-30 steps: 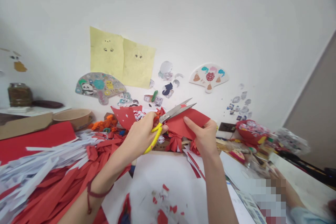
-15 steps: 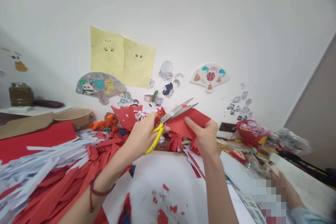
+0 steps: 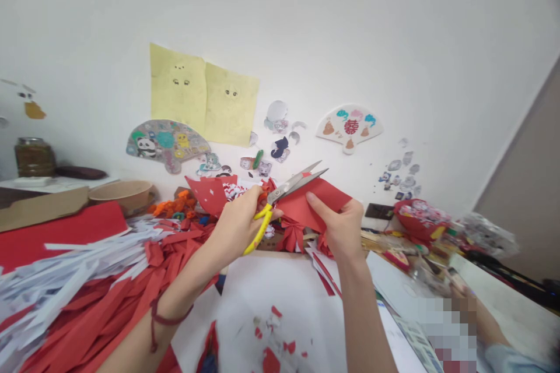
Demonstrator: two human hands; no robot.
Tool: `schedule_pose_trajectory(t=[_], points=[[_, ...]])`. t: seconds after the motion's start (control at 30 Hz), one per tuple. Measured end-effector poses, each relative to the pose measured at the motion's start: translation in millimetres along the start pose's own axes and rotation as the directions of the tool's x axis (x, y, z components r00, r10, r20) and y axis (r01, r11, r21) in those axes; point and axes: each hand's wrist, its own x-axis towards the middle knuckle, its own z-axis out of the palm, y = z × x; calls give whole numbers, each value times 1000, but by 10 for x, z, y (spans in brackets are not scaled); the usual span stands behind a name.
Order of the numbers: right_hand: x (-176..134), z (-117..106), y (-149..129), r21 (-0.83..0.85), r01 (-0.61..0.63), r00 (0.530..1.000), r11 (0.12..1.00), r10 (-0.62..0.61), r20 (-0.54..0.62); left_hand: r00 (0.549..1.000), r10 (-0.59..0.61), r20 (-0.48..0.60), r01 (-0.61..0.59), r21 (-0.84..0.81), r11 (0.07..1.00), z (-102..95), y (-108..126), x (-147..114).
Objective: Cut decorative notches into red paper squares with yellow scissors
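Note:
My left hand (image 3: 238, 218) is closed round the yellow handles of a pair of scissors (image 3: 284, 189). The scissors' blades are slightly apart and point up to the right, along the top edge of a piece of red paper (image 3: 304, 210). That paper is pinched in my right hand (image 3: 343, 224), thumb on the near face and fingers hidden behind it. Just below the paper hangs or lies a red folded paper bow (image 3: 292, 236). On the white sheet (image 3: 254, 280) beneath my hands lie small red paper scraps (image 3: 271, 360).
Red paper strips (image 3: 109, 309) and white strips (image 3: 48, 297) are heaped at left, near a beige bowl (image 3: 126, 195). Orange pieces (image 3: 177, 205) lie behind. A red-wrapped bouquet (image 3: 420, 221) stands at right. Another person's hand (image 3: 461, 288) is at lower right.
Almost nothing differs. The scissors' blades have dipped very slightly, while both hands keep their places. The other person's hand at right has shifted a little.

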Motion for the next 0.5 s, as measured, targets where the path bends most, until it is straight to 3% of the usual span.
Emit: schedule_pose_trajectory(t=[0.5], points=[[9, -10, 13, 5, -1, 1000, 1000, 1, 7, 1000, 11, -12, -11, 25, 1000, 12, 5, -13]])
